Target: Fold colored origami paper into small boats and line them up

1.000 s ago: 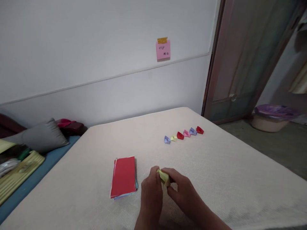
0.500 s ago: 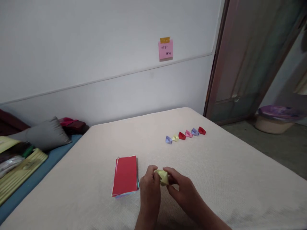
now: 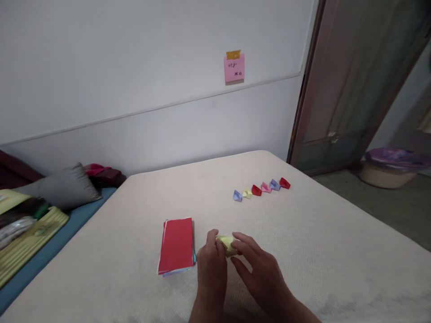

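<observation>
A folded piece of pale yellow paper point(image 3: 226, 245) sits at the top of my left hand point(image 3: 211, 269), gripped between its fingers and thumb just above the cream textured mattress point(image 3: 303, 224). My right hand point(image 3: 263, 278) lies to its right, with spread fingers at the paper's right end. Left of my hands rests a stack of coloured paper sheets point(image 3: 176, 246) with a red sheet on top. Farther off on the mattress stands a row of several small folded paper boats point(image 3: 261, 188) in lilac, yellow, red and pink.
A grey pillow point(image 3: 63, 188) and a ridged yellow mat point(image 3: 33, 237) lie on a blue surface left of the mattress. A pink note point(image 3: 234, 67) is taped to the wall. At right are a door point(image 3: 336, 89) and a basin with a purple bag point(image 3: 387, 168).
My right hand's fingers have spread and eased back from the yellow paper, which my left hand keeps holding. The whole scene has shifted slightly right in view.
</observation>
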The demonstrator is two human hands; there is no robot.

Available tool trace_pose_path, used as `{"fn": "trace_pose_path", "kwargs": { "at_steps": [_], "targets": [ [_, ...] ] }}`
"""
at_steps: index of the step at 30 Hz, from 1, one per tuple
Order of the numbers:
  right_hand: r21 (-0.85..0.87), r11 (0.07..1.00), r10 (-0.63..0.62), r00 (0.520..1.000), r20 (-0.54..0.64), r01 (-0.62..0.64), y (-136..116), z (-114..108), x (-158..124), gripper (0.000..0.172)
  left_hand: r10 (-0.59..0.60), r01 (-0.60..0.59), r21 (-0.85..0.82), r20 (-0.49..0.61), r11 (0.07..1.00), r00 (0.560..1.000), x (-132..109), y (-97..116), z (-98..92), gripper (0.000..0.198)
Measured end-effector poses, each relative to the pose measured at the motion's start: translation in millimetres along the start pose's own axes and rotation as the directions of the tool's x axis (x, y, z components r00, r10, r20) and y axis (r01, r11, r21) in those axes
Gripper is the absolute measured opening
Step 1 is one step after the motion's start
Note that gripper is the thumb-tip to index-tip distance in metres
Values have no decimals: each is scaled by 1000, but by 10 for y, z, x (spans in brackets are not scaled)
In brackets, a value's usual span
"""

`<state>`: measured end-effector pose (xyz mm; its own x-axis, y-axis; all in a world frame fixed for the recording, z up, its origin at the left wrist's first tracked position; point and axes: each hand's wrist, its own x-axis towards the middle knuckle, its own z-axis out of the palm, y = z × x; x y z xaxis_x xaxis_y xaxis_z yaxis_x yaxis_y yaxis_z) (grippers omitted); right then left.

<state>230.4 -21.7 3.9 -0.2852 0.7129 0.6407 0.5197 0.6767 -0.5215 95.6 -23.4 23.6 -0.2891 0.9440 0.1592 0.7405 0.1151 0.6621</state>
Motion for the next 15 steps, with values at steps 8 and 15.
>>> {"fn": "trace_pose_path", "kwargs": {
  "at_steps": [8, 15],
  "targets": [
    [-124, 990, -80, 995, -53, 73, 24, 26, -8, 24, 2, -1, 21, -19, 1000, 1000, -43, 23, 29, 38],
    [-14, 1000, 11, 997, -75, -12, 83, 51, -8, 18, 9, -9, -28, -3, 1000, 1000, -66, 54, 38, 37]
  ]
}}
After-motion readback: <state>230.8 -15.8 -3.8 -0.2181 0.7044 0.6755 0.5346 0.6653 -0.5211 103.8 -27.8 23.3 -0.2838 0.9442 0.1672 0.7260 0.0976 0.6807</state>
